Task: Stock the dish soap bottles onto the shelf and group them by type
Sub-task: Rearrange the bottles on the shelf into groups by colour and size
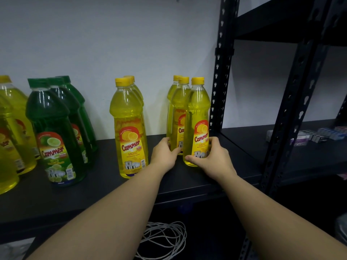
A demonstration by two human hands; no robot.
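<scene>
From the head camera, a black metal shelf (pixel 105 186) carries upright Cammer dish soap bottles in rows running back toward the white wall (pixel 112 34). At the right end, next to the black perforated upright (pixel 221 72), stands a row of three slim lemon bottles. The right hand (pixel 210 158) grips the front lemon bottle (pixel 197 117) low down, thumb across its base and fingers curled round its right side. The left hand (pixel 165 154) curls round the lower part of the second lemon bottle (pixel 180 109) just behind it. To the left stands a row of larger lemon bottles (pixel 129 126), then a row of green lime bottles (pixel 54 128), then more yellow bottles (pixel 11 128) at the frame's edge. A coil of white cable (pixel 163 239) lies below the shelf. Small boxes (pixel 317 136) sit on the neighbouring shelf unit.
</scene>
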